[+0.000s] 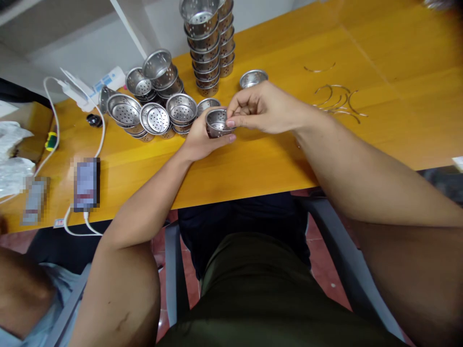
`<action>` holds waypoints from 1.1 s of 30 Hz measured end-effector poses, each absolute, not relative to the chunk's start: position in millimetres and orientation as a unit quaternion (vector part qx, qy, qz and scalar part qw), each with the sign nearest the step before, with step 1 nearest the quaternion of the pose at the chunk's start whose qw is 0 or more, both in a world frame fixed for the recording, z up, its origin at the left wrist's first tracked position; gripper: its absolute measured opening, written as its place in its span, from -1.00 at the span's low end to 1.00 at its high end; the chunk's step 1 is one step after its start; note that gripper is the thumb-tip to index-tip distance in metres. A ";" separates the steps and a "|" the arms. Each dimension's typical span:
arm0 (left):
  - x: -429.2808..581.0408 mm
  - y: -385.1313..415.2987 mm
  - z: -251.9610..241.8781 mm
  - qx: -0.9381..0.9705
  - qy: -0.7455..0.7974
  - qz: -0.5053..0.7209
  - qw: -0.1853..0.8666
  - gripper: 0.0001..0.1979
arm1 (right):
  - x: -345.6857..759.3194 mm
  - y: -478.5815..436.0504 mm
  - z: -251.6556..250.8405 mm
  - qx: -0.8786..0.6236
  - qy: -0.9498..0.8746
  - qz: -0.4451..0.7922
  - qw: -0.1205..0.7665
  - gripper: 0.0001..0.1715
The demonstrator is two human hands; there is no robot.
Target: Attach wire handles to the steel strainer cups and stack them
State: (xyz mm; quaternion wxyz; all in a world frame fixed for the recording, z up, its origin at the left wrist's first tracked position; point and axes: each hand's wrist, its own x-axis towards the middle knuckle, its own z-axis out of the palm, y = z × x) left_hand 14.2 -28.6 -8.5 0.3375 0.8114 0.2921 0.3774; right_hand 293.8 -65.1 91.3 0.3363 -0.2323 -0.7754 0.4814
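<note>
Yellow wooden tabletop (253,164) is seen against a white wall. One perforated steel cup (218,123) is gripped by the left hand (202,137) above it; the right hand (262,107) is pinched at its rim. Stacked cups (208,43) and wire rings (336,99) lie behind.

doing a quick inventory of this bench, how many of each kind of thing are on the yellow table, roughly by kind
Perforated round steel strainer cups standing in tall stacks: 2 stacks, cups too many to count.
Loose strainer cups in the heap: about 10.
Strainer cup held in the left hand, right hand at its rim: 1.
Lone cup behind the hands: 1.
Thin curved wire pieces: about 6.
Total: about 20.
</note>
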 end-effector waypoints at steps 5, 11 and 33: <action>14.8 -26.5 -10.1 0.808 0.294 0.373 0.350 0.19 | 293.2 -66.8 93.3 -0.246 -0.771 0.479 0.342 -0.46; 13.0 -25.7 -10.4 0.813 0.290 0.376 0.337 0.14 | 292.1 -70.8 96.2 -0.258 -0.765 0.479 0.345 -0.37; 9.0 -22.1 -12.6 0.854 0.250 0.360 0.280 0.12 | 296.3 -59.6 86.6 -0.205 -0.760 0.504 0.356 -0.43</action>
